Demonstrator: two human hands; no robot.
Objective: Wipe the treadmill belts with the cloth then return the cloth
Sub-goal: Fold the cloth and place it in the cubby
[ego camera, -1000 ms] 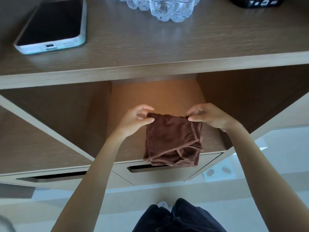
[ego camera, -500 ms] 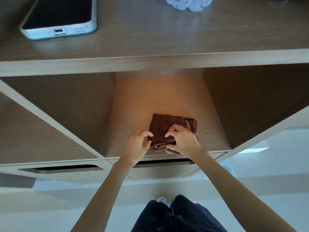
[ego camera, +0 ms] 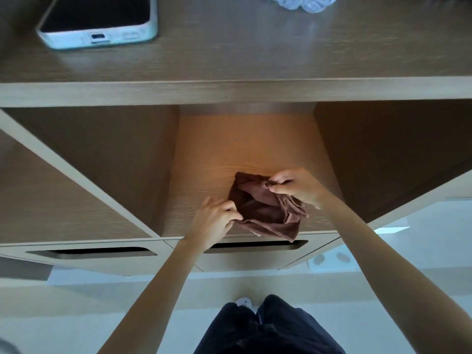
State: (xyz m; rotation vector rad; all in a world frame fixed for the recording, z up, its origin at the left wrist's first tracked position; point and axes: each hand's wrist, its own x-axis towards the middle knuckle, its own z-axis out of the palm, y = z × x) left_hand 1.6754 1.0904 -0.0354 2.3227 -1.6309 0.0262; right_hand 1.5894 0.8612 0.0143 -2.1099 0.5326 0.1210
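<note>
Left hand (ego camera: 212, 222) and right hand (ego camera: 298, 186) were both pinching: in the wooden cabinet (ego camera: 229, 92), middle cubby, the crumpled brown cloth (ego camera: 263, 213) lay near the front edge, held at each side; phone (ego camera: 97, 17) sat up top

Left hand (ego camera: 213, 222): fingers curled, pinching the cloth (ego camera: 265, 213) edge at its 8 o'clock
Right hand (ego camera: 297, 186): thumb and fingers pinching a fold at 1 o'clock
Arms: bare, reaching forward
</note>
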